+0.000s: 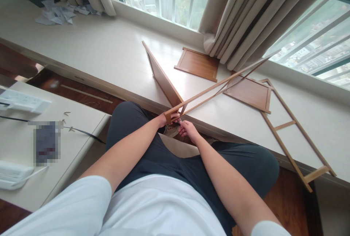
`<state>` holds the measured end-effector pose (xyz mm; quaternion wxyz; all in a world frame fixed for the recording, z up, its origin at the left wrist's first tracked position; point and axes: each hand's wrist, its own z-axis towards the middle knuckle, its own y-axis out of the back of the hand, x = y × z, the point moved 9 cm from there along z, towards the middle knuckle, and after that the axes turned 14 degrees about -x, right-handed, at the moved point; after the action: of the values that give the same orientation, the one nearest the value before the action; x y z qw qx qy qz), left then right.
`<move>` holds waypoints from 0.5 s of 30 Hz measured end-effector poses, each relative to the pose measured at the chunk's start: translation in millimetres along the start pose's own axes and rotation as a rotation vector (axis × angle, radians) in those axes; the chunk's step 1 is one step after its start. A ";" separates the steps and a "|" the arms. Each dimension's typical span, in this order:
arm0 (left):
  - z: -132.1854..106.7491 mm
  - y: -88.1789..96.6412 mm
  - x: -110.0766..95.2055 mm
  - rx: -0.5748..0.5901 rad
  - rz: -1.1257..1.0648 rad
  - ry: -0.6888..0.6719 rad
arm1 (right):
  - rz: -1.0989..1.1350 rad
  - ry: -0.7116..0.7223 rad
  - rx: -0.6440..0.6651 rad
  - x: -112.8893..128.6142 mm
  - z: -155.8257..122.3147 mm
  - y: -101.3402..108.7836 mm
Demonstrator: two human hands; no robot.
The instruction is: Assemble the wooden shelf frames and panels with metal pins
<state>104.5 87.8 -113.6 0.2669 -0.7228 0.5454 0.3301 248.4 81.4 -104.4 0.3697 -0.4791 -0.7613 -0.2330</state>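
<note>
A long wooden frame (216,89) slants from above my lap toward the right-hand window. My left hand (164,120) is closed around its near end, partly hidden by the wood. Just right of that end, my right hand (187,129) is closed in a pinch near the lower rail. A small, thin, light thing shows at its fingertips, too small to name. A wooden panel (164,77) stands tilted against the frame's near end; whether it is fastened there I cannot tell.
On the white window ledge (109,46) lie a wooden panel (198,65), another panel (250,92) and a second ladder-like frame (286,125) overhanging the edge. Crumpled paper (56,13) is at far left. The left table (84,148) holds small metal pieces (71,129) and a power strip (26,101).
</note>
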 end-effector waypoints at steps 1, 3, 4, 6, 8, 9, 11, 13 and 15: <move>-0.2 -0.4 -0.5 0.004 0.003 -0.005 | -0.010 0.012 0.003 -0.1 0.7 0.5; -0.6 -0.4 -1.0 0.005 0.008 -0.010 | -0.030 0.034 0.003 -0.9 2.2 1.9; -0.7 -0.1 -0.9 0.002 0.010 -0.008 | -0.039 0.043 0.003 -1.4 3.0 2.5; -0.9 0.3 -0.6 -0.002 0.011 -0.001 | -0.063 0.065 0.002 -2.4 4.5 3.6; -1.0 0.0 -0.5 0.002 0.011 0.000 | -0.097 0.095 -0.002 -2.5 5.7 4.6; -0.9 -0.1 -0.4 0.003 0.011 0.001 | -0.117 0.112 -0.002 -2.2 6.0 5.0; -0.6 0.0 0.2 0.000 0.010 0.005 | -0.159 0.145 0.003 -1.6 6.2 5.4; -0.2 0.4 0.9 -0.003 0.007 0.008 | -0.201 0.169 0.006 -1.4 5.9 6.0; 0.0 0.6 1.4 -0.003 0.005 0.010 | -0.238 0.189 -0.001 -1.0 5.4 7.7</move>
<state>104.2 86.8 -114.8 0.2622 -0.7235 0.5481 0.3279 253.7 88.0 -108.5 0.4091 -0.3614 -0.7744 -0.3198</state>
